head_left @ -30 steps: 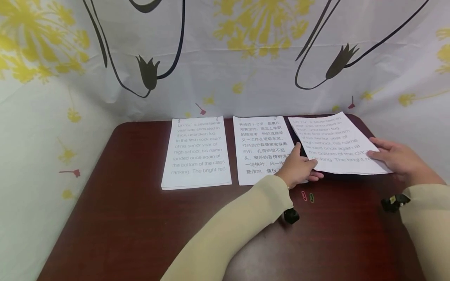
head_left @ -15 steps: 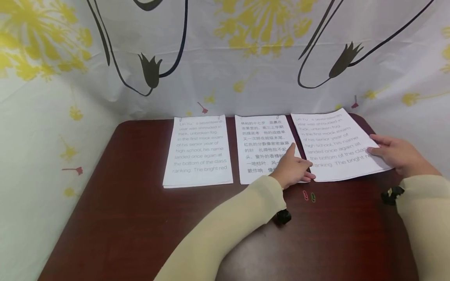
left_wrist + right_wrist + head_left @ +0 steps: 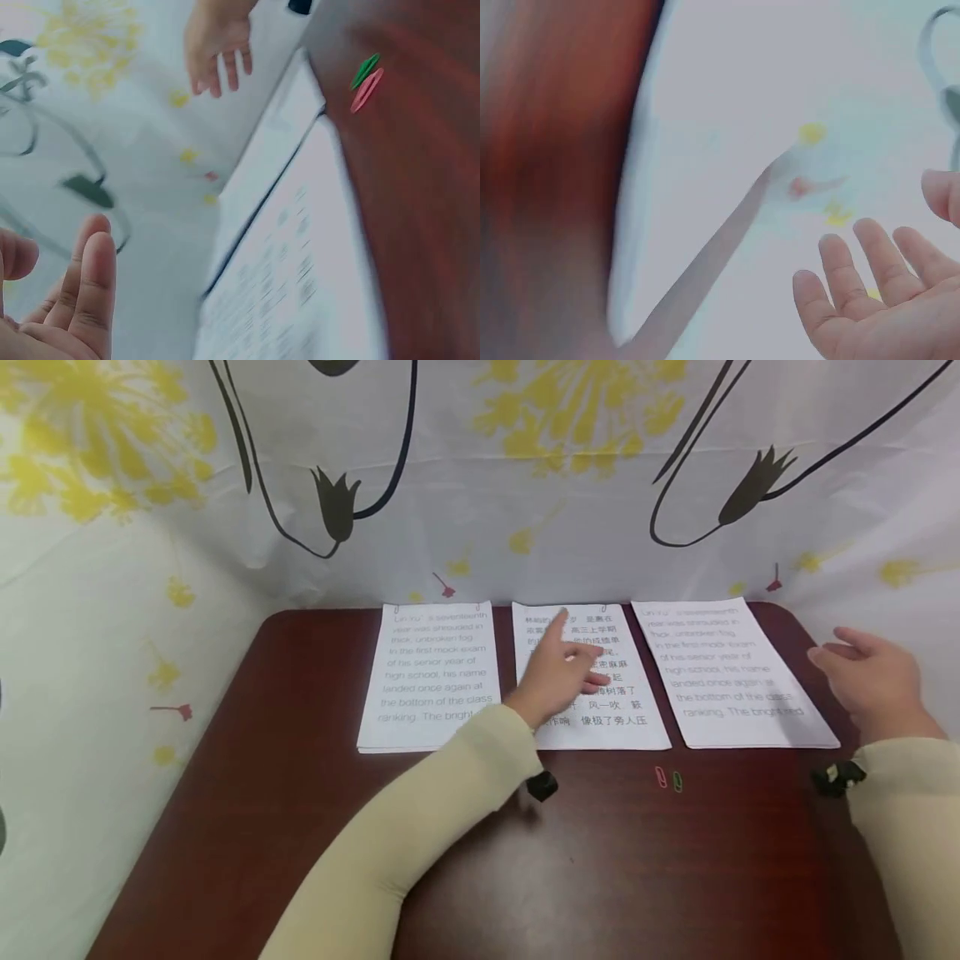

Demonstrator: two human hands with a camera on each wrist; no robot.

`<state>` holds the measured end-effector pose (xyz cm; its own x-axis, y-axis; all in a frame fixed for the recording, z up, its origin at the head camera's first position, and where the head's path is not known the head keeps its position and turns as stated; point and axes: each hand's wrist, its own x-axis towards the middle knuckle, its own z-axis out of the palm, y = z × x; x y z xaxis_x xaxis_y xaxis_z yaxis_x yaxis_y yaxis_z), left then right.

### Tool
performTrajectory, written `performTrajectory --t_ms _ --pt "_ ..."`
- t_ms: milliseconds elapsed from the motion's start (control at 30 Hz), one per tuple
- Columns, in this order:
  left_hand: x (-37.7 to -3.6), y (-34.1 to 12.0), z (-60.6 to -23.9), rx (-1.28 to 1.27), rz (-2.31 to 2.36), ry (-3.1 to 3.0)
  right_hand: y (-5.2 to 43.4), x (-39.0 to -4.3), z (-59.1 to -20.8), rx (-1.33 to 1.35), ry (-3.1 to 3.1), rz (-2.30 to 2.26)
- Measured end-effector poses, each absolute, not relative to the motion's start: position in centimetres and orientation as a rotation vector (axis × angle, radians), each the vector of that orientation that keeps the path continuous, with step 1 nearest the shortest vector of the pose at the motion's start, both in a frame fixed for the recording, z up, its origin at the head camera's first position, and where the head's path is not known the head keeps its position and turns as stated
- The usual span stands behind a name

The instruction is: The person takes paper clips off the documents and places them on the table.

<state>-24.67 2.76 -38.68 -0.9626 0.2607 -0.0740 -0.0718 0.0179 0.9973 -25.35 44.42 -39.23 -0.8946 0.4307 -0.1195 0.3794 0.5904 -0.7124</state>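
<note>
Fingers loose on both hands: my left hand (image 3: 558, 672) hovers over the middle sheet (image 3: 600, 727) by the table's (image 3: 300, 827) far edge, my right hand (image 3: 870, 681) beside the right sheet (image 3: 723, 668) (gripping nothing). Judging by that, I'm between sheets; next calls for pinching the middle one's edge

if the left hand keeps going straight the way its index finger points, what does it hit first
Likely the top edge of the middle sheet, then the flowered curtain behind the table. The left hand hovers over that sheet; its height above the sheet is unclear.
</note>
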Motion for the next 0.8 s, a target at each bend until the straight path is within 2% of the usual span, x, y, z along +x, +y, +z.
performTrajectory --t_ms 167,433,600,800 --pt "-25.1 -1.2 -37.2 0.168 2.142 2.164 39.0 -24.9 -37.2 -0.49 -2.465 1.638" --pt "-24.8 -5.2 -36.9 0.119 2.418 2.19 31.0 -24.0 -34.6 -0.174 -2.258 1.812" --pt "-24.4 -6.3 -37.5 0.085 2.514 2.204 28.5 -23.4 -34.3 -0.12 -2.006 2.128" --pt "-24.5 -6.4 -38.5 0.06 2.51 2.198 27.6 -23.2 -34.8 -0.192 -2.085 2.148"
